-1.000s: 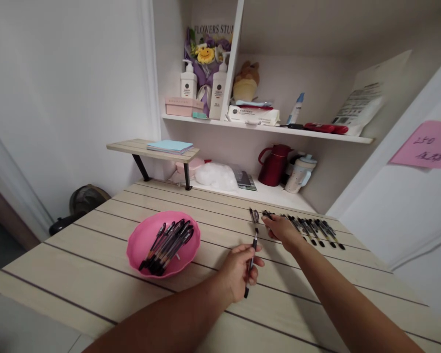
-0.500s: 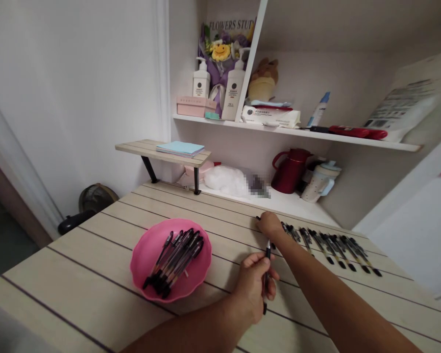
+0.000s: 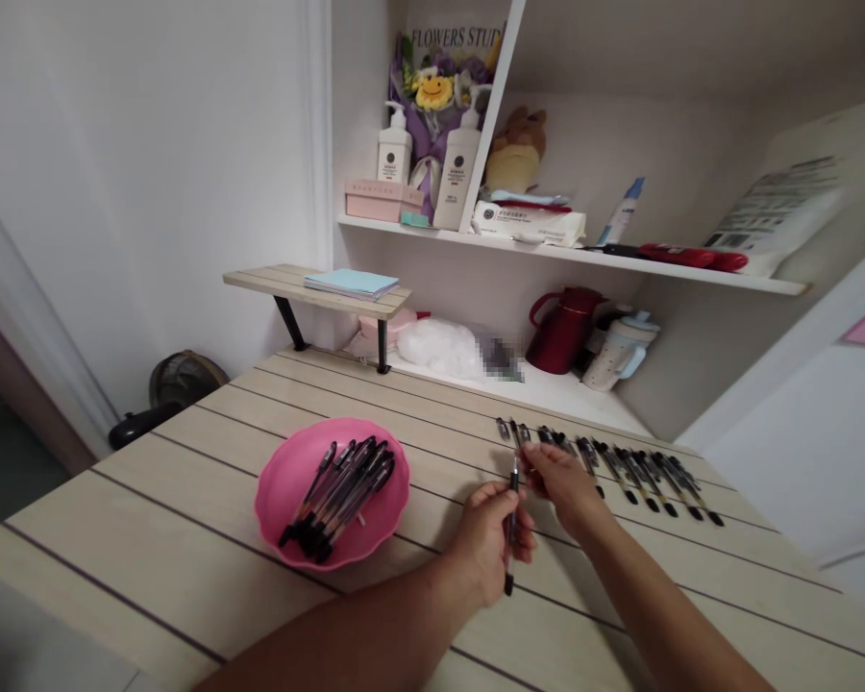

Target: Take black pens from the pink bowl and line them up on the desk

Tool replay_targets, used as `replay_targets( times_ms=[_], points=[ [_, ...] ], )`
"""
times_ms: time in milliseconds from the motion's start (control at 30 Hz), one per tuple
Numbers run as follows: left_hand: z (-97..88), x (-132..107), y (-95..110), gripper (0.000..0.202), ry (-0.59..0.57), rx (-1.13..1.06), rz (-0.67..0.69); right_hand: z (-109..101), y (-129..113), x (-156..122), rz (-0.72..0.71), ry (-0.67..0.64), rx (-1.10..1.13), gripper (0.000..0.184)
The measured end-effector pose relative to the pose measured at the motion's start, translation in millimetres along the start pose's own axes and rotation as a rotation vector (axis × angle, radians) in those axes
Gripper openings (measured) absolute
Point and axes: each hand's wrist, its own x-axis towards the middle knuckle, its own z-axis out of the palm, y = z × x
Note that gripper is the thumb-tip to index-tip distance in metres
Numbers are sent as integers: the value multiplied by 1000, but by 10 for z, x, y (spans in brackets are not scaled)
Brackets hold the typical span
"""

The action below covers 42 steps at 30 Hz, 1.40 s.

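My left hand point(image 3: 488, 543) is closed round a black pen point(image 3: 510, 538) that stands nearly upright above the wooden table point(image 3: 187, 538). My right hand point(image 3: 558, 479) has come back to the pen's top end, and its fingers pinch it there. Just beyond that hand, a row of black pens point(image 3: 620, 464) lies side by side across the table toward the right. At the left, a pink bowl point(image 3: 288, 481) holds several more black pens point(image 3: 342, 490).
Behind the table a low shelf carries a red jug point(image 3: 563, 330), a pale cup point(image 3: 624, 346) and a white bag point(image 3: 439, 346). A small wooden riser point(image 3: 274, 284) bears a blue notebook point(image 3: 352, 283). Bottles stand on the upper shelf point(image 3: 728, 279).
My right hand drew back from the far row of pens to the top of the pen in my left hand. The view shifted slightly.
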Motion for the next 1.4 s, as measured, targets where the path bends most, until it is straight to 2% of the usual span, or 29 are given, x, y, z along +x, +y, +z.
replay_targets(
  times_ms=[100,233,433,700,967,1067,1267,1400],
  points=[
    [14,-22,9,29,-13,21,2,158,-3,-428,102,-189,299,42],
    [9,-32,6,28,-51,60,10,275,-99,-657,108,-137,415,36],
    [-11,-17,-28,30,-47,158,36,247,-97,-629,58,-96,448,34],
    [10,-52,-7,34,-76,156,-14,184,-55,-618,75,-147,531,36],
    [11,-51,3,29,-82,170,-18,102,-54,-580,56,-206,471,33],
    [7,-50,4,28,-86,161,-25,99,-63,-588,71,-215,498,39],
    [11,-51,-1,28,-97,162,-9,97,-52,-592,72,-260,467,31],
    [10,-51,1,30,-90,156,-16,105,-65,-617,94,-268,504,35]
  ],
)
